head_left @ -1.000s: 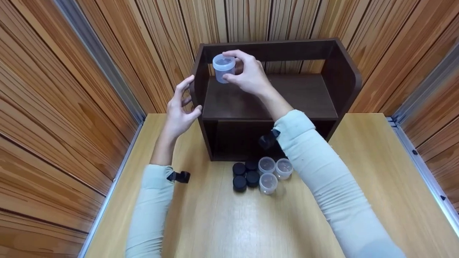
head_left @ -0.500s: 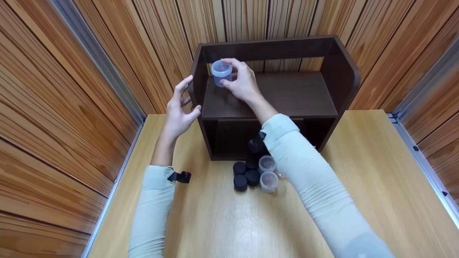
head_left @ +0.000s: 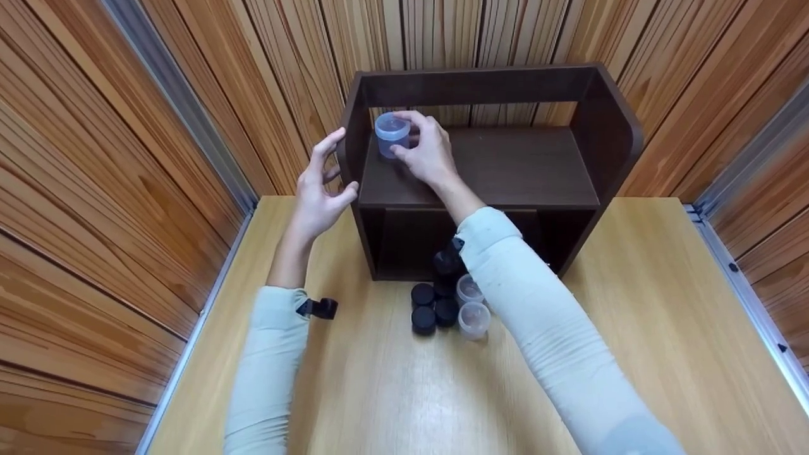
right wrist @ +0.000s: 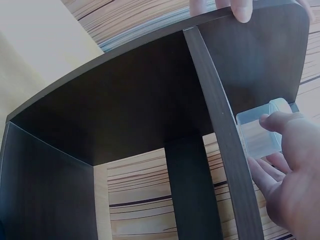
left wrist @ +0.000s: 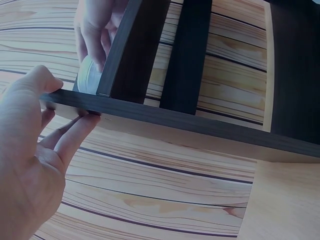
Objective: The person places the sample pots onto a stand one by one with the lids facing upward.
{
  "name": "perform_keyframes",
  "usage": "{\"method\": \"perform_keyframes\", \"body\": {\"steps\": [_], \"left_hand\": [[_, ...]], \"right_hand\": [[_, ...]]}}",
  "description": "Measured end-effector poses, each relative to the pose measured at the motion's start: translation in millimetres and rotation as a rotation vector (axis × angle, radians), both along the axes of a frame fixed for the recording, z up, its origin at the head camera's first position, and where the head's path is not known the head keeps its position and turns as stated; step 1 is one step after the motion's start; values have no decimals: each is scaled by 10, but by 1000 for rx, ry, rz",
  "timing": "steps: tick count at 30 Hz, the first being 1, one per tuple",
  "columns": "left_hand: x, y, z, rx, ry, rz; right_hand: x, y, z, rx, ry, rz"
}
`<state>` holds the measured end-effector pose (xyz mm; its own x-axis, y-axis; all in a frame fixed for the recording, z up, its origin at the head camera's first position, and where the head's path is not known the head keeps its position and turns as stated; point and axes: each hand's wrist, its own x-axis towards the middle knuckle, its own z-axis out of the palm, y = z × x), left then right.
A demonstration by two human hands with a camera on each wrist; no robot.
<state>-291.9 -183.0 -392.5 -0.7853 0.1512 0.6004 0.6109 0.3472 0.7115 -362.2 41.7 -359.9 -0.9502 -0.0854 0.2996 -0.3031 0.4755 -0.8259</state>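
Observation:
My right hand (head_left: 431, 151) holds a translucent plastic jar (head_left: 390, 140) upright at the left end of the shelf unit's upper board (head_left: 505, 167). Thumb and fingers pinch the jar from its right side. In the right wrist view the base of the jar (right wrist: 257, 132) is right at the board's surface. On the left, my left hand (head_left: 318, 199) grips the front edge of the dark brown shelf unit's (head_left: 616, 136) side panel. The left wrist view has the thumb on one face of the panel (left wrist: 200, 125) and fingers on the other.
Several small black cylinders (head_left: 423, 321) stand on the wooden table (head_left: 392, 392) before the unit. Beside them are more translucent jars (head_left: 474, 320), partly covered by my right sleeve (head_left: 537, 297). Wood-patterned walls (head_left: 126, 189) enclose the table at the back and sides.
My right hand has lowered the jar from above the upper board down to its left end. The right forearm has shifted left, covering more jars. The left hand keeps its place on the side panel.

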Motion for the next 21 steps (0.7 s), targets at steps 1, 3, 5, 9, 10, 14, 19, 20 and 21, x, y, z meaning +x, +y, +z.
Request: {"method": "perform_keyframes", "body": {"steps": [1,3,5,9,10,14,19,20,21], "left_hand": [[0,6,3,-1,1,-1],[-2,17,6,1,4,-5],[-4,28,5,2,5,-6],[-10,42,-6,10,10,-2],[-12,44,-8,11,10,-2],[-16,44,-9,13,7,-4],[-13,40,1,9,6,-5],[-11,40,1,8,8,-5],[-11,39,-1,7,11,-5]], "right_hand": [[2,-3,0,2,0,-8],[4,-12,-7,4,0,-29],[4,-27,-23,0,1,-49],[-17,-61,-64,-14,-23,-70],[-30,-67,-77,-18,-30,-69],[-251,-81,-242,9,-54,-51],[-457,-77,-398,66,-43,-31],[-455,-76,-397,63,-44,-27],[-448,-76,-393,53,-47,-24]]}}
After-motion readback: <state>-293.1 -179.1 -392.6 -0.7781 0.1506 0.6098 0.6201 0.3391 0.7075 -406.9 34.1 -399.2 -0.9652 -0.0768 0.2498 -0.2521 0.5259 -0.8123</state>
